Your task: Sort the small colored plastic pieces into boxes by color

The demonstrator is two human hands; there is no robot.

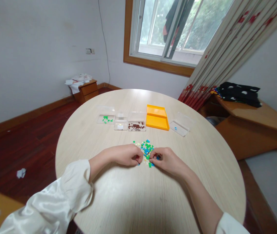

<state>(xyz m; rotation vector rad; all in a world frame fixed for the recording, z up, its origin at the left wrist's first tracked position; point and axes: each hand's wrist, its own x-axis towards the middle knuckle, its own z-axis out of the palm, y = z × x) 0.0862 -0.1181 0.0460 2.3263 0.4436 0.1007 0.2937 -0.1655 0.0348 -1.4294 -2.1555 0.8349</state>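
A loose pile of small green, blue and cream toy bricks (147,150) lies on the round table (138,201). At the pile's left edge is my left hand (130,154), its fingers curled and pinched close to the tabletop. A bit of blue shows just under those fingertips; whether they grip it is unclear. From the right, my right hand (166,159) reaches into the pile with thumb and forefinger pressed together beside a green brick (147,157). What that pinch holds, if anything, is too small to make out.
Beyond the pile stand opened boxes: a clear one (99,120) with green bricks, a small clear one (120,128), a clear one (136,130) with brown bricks, a yellow one (157,122), and a clear one (182,131) with a little blue inside.
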